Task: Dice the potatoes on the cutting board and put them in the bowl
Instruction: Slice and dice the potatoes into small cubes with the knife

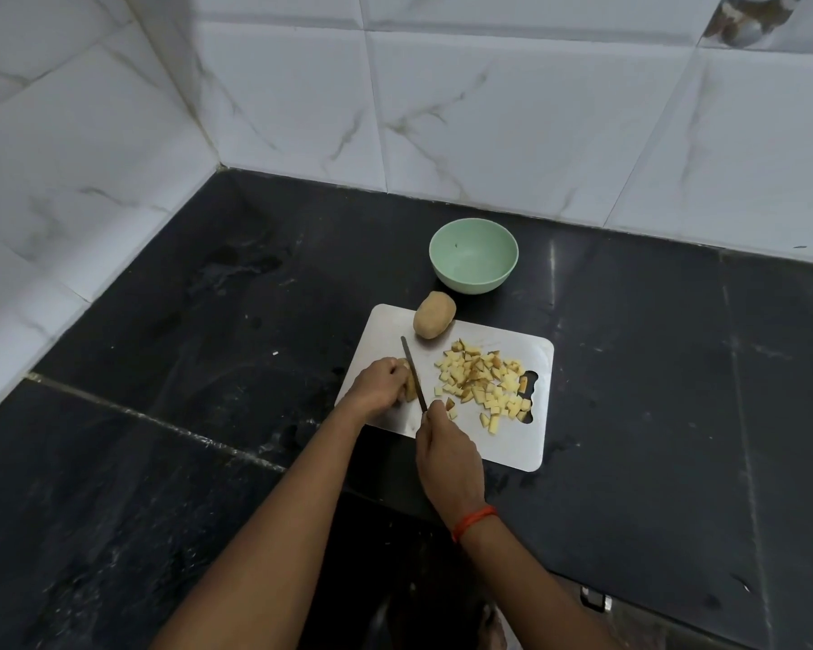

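Pale yellow potato cubes (482,380), some brown-skinned, are heaped on the right of the grey rectangular cutting board (512,443). The left hand (380,382) curls over an uncut potato piece (410,389). The right hand (447,450) grips a thin dark knife (413,372) against it. A whole brown potato (434,315) lies beside the mint-green bowl (470,279).

I get soft, even light, brightest on the wall tiles (489,110) from 10 to 2 o'clock. The dark counter (653,368) shows a thin glare streak toward 2 o'clock. Tile lines bow at the edges; detail is slightly soft.
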